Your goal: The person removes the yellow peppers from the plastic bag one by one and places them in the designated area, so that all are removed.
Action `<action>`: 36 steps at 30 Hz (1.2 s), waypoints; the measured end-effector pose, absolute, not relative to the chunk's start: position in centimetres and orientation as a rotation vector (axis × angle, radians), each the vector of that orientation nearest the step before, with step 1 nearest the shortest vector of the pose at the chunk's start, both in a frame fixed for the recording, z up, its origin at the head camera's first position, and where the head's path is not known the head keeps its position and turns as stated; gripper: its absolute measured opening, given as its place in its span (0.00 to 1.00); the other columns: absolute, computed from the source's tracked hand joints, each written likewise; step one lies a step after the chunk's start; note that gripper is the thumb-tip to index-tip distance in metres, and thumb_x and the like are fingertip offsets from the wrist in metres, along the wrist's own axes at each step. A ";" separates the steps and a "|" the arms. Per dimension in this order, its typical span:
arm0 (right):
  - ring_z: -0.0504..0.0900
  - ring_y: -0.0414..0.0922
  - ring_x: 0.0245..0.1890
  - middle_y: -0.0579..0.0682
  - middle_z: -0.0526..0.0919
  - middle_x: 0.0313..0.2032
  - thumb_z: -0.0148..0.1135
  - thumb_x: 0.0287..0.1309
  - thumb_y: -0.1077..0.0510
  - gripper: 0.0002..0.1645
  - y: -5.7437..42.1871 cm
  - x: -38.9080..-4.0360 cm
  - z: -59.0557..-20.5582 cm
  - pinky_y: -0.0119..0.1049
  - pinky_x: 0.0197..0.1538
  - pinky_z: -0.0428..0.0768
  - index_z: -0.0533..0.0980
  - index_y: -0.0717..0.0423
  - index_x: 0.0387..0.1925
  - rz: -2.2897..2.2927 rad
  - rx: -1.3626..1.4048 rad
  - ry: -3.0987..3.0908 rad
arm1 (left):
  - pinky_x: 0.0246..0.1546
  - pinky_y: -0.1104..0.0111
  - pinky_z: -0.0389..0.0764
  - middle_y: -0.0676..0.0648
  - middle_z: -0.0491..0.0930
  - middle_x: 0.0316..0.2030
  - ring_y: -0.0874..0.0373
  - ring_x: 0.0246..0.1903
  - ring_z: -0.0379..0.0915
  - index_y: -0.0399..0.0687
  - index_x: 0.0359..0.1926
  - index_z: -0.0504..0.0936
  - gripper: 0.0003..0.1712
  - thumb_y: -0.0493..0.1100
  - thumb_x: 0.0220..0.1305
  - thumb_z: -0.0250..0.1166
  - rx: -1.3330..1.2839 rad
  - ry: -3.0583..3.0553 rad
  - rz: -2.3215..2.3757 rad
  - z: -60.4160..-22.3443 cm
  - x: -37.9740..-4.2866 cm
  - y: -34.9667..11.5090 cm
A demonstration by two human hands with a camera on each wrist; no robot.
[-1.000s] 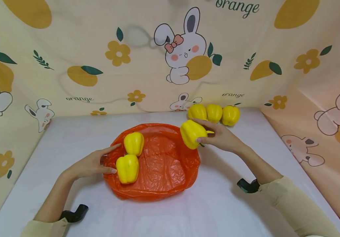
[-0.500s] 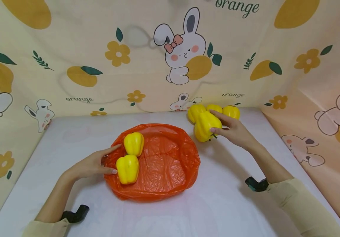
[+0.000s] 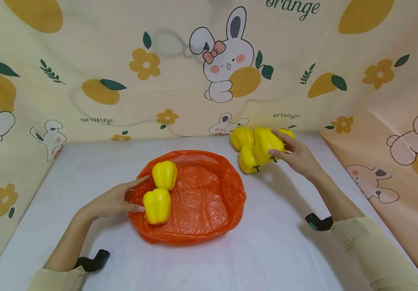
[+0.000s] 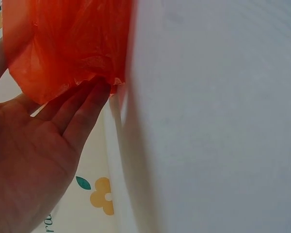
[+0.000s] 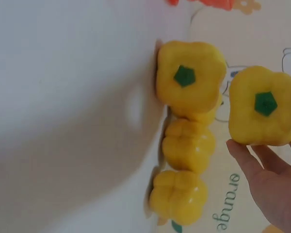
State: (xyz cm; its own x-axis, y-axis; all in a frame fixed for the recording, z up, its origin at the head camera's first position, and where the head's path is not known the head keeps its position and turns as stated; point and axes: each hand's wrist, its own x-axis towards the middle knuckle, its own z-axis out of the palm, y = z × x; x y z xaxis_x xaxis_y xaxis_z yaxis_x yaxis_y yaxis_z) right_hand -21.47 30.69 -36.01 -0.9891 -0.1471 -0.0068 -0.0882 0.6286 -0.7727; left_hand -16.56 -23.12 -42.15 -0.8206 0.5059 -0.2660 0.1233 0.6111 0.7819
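My right hand (image 3: 296, 157) pinches a yellow bell pepper (image 3: 268, 143) between thumb and fingers, at the back right of the table. In the right wrist view that pepper (image 5: 263, 107) shows its green stalk end, raised beside the others. Another yellow pepper (image 3: 247, 161) lies just in front of a back row, partly covered by the held one. My left hand (image 3: 112, 202) holds the left rim of an open red plastic bag (image 3: 203, 202), thumb inside and other fingers outside. Inside the bag, two yellow peppers (image 3: 157, 207) lie along its left side.
At the wall, a back-row pepper (image 3: 241, 137) stands on the left; another (image 3: 287, 132) is mostly hidden by my right hand. The right wrist view shows more of the row (image 5: 188, 145). A printed cloth (image 3: 179, 81) hangs behind the white table (image 3: 201, 266).
My right hand has carried its pepper from above the bag's right rim rightward and back to the row, uncovering the front pepper. My left hand and the bag have stayed put.
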 end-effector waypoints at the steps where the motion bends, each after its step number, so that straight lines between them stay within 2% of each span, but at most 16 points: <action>1: 0.70 0.57 0.63 0.53 0.63 0.70 0.64 0.63 0.39 0.43 30.9 -21.5 -36.1 0.44 0.57 0.75 0.58 0.36 0.76 -1.309 -0.189 2.782 | 0.63 0.37 0.64 0.33 0.59 0.72 0.34 0.69 0.55 0.50 0.78 0.55 0.54 0.55 0.57 0.73 0.498 2.370 1.099 -42.1 -16.6 -23.1; 5: 0.70 0.56 0.62 0.51 0.62 0.72 0.64 0.62 0.38 0.44 31.6 -21.8 -36.5 0.31 0.50 0.75 0.59 0.36 0.75 -1.308 -0.137 2.820 | 0.63 0.38 0.65 0.33 0.59 0.72 0.34 0.69 0.55 0.50 0.78 0.55 0.54 0.55 0.56 0.73 0.491 2.364 1.095 -42.2 -16.7 -22.9; 9: 0.69 0.57 0.63 0.53 0.61 0.73 0.65 0.62 0.38 0.45 32.3 -22.1 -37.3 0.23 0.46 0.74 0.58 0.37 0.76 -1.307 -0.110 2.824 | 0.63 0.39 0.66 0.33 0.59 0.71 0.34 0.69 0.55 0.51 0.78 0.55 0.54 0.56 0.56 0.73 0.477 2.363 1.093 -42.3 -16.7 -22.9; 21: 0.71 0.57 0.60 0.56 0.63 0.71 0.63 0.64 0.38 0.44 33.1 -22.3 -38.6 0.18 0.45 0.73 0.59 0.43 0.76 -1.342 -0.093 2.810 | 0.64 0.38 0.63 0.33 0.59 0.71 0.35 0.69 0.54 0.49 0.77 0.55 0.54 0.55 0.57 0.73 0.474 2.352 1.108 -42.3 -16.6 -22.9; 23: 0.71 0.58 0.60 0.57 0.62 0.72 0.62 0.64 0.38 0.45 33.2 -22.3 -38.7 0.21 0.47 0.74 0.58 0.43 0.76 -1.330 -0.079 2.798 | 0.64 0.38 0.63 0.33 0.60 0.71 0.34 0.69 0.54 0.49 0.77 0.55 0.54 0.56 0.57 0.73 0.476 2.360 1.102 -42.3 -16.6 -22.9; 30: 0.69 0.61 0.63 0.60 0.62 0.72 0.63 0.60 0.33 0.48 33.5 -22.4 -39.8 0.51 0.59 0.77 0.58 0.42 0.76 -1.229 -0.052 2.797 | 0.64 0.38 0.63 0.32 0.59 0.71 0.34 0.69 0.54 0.49 0.77 0.55 0.53 0.55 0.57 0.73 0.481 2.359 1.107 -42.2 -16.5 -22.9; 36: 0.69 0.63 0.63 0.64 0.63 0.71 0.63 0.61 0.34 0.48 33.2 -22.4 -41.3 0.59 0.61 0.73 0.58 0.44 0.76 -1.212 -0.082 2.815 | 0.64 0.38 0.63 0.33 0.60 0.71 0.34 0.69 0.55 0.49 0.77 0.55 0.53 0.56 0.57 0.73 0.500 2.370 1.091 -42.3 -16.7 -22.9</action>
State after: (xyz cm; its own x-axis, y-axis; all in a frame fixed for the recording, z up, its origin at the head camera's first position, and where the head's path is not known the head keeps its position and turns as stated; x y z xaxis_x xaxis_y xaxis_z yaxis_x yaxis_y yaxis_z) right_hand -22.36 33.18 -41.27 -0.9957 -0.0793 -0.0484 -0.0193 0.6864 -0.7269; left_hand -16.69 -22.94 -42.28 -0.8179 0.5079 -0.2702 0.1249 0.6153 0.7783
